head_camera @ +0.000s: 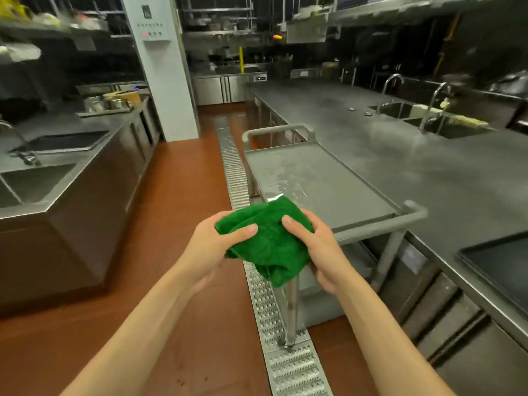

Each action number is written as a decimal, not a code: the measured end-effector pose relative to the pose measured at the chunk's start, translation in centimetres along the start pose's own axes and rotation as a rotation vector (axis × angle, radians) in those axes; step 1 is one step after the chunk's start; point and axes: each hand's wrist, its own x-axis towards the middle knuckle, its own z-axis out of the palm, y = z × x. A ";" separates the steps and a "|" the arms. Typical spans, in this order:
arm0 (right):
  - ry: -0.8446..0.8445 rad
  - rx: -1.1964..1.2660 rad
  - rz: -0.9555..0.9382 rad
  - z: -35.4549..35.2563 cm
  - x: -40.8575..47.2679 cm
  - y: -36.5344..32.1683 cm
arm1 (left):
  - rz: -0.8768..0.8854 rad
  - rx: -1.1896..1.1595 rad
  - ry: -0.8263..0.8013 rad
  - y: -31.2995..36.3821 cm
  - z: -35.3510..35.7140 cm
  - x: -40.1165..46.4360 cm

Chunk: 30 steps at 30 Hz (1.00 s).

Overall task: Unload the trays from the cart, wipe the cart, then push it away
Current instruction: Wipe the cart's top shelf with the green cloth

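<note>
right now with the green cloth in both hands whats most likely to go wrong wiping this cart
1. Both hands, left and right, grip the bunched green cloth; wiped as a wad, it may only smear the water drops on the cart's top shelf.
2. One cart leg stands on the perforated floor drain grate, so pushing might snag it.

Gripping a bunched green cloth (268, 241) with left hand (213, 247) and right hand (320, 250), hovering over the wet steel cart (323, 178); dark tray (503, 264) lying at three o'clock on the counter (400, 155).

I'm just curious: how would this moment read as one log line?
phase: wipe | both hands grip green cloth | left hand | right hand | cart top wet, no trays
</note>
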 end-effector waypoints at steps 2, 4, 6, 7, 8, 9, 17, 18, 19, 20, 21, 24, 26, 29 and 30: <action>0.067 0.022 -0.005 1.0 3.5 0.5 | -0.011 0.031 -0.076 0.0 -1.7 4.6; 0.173 0.048 0.005 2.0 7.2 1.2 | -0.041 0.052 -0.166 -0.1 -3.2 9.9; 0.275 0.070 0.013 2.9 10.6 1.9 | -0.093 0.056 -0.236 -0.5 -4.4 15.1; 0.320 0.082 0.014 3.0 12.1 2.2 | -0.117 0.057 -0.271 -0.6 -4.7 17.6; 0.370 0.097 0.015 3.1 13.7 2.6 | -0.134 0.071 -0.318 -0.9 -4.8 20.2; 0.415 0.110 0.023 3.0 15.0 3.1 | -0.151 0.087 -0.354 -1.2 -4.9 22.3; 0.787 0.131 0.073 -0.3 26.8 9.0 | -0.273 0.190 -0.624 -6.4 -2.4 39.3; 0.825 0.139 0.070 -0.9 28.3 9.9 | -0.274 0.205 -0.653 -7.3 -1.9 41.3; 0.864 0.150 0.072 -1.4 29.7 10.8 | -0.278 0.224 -0.684 -8.4 -1.3 43.3; 0.905 0.154 0.088 -1.9 31.0 11.7 | -0.290 0.250 -0.716 -9.4 -0.7 45.0; 0.941 0.135 0.108 -2.1 32.0 12.4 | -0.299 0.269 -0.744 -10.5 -0.3 46.4; 1.089 0.009 0.192 -2.7 34.3 15.0 | -0.314 0.347 -0.859 -14.0 0.9 50.2; 1.164 -0.265 0.349 -3.0 35.1 16.8 | -0.247 0.495 -0.964 -16.4 1.4 52.3; 1.202 -0.802 0.561 -2.8 36.4 19.9 | 0.302 0.956 -1.126 -20.4 2.0 55.3; 1.218 -0.880 0.558 -2.4 37.2 20.9 | 0.430 1.001 -1.197 -21.6 2.3 56.2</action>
